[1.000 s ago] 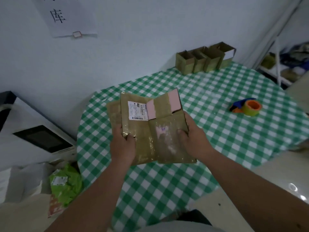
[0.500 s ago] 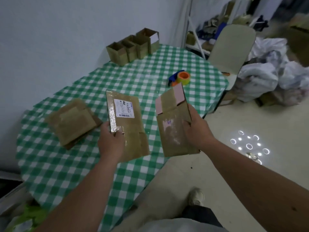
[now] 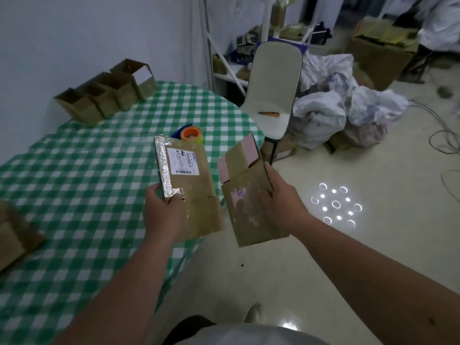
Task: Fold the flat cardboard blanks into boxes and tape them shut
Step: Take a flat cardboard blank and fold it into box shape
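Observation:
My left hand [image 3: 163, 212] grips a flat cardboard blank with a white shipping label [image 3: 189, 180] and shiny tape along its left edge, held over the table's right edge. My right hand [image 3: 280, 197] holds a second flat blank with pink patches [image 3: 245, 192], a little to the right, over the floor. The two blanks are apart, both upright and tilted slightly. An orange tape roll with a blue dispenser [image 3: 190, 133] lies on the green checked table [image 3: 87, 175] just behind the labelled blank. Several folded open boxes [image 3: 107, 95] stand in a row at the back by the wall.
More flat cardboard [image 3: 15, 235] lies at the table's left edge. A pale chair [image 3: 272, 88] stands right of the table, with white bags [image 3: 348, 105] piled behind it. Cardboard cartons and shelves fill the back right. My shoe [image 3: 255, 312] shows on the glossy floor.
One second ago both blanks were held together as a stack; my hands have pulled them apart. My view has swung right, so the table sits further left.

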